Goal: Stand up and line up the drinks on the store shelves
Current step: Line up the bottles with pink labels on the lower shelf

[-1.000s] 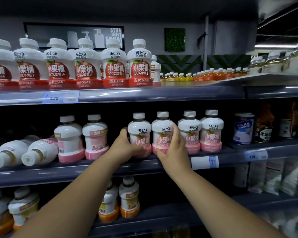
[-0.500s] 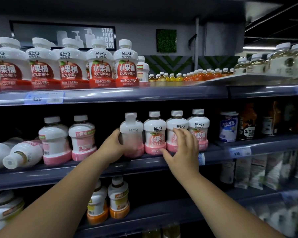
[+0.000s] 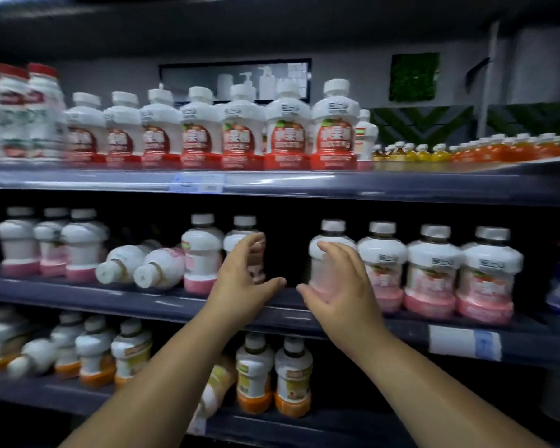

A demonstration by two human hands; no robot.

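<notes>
In the head view, everything is blurred by motion. The middle shelf (image 3: 162, 303) carries pink-based white drink bottles. Near its left end three stand close together (image 3: 50, 242); beside them two fallen bottles (image 3: 143, 268) lie on their sides, caps toward the front edge. Next comes an upright bottle (image 3: 201, 253), then another upright bottle (image 3: 243, 231) with the left hand (image 3: 244, 281) in front of it. That hand's fingers (image 3: 254, 242) are spread and only loosely bent, thumb pointing right; whether they touch the bottle cannot be told. Across a gap, the right hand (image 3: 341, 287) cups the front of a standing bottle (image 3: 332, 236), its fingers relaxed and apart with no firm grip seen. Three more bottles (image 3: 434, 270) stand in line toward the shelf's right end. The top shelf (image 3: 401, 185) holds a row of red-labelled bottles (image 3: 286, 134) along its front edge. The lower shelf (image 3: 62, 394) has orange-based bottles (image 3: 293, 379), one of them lying down (image 3: 33, 357) near the left end.
</notes>
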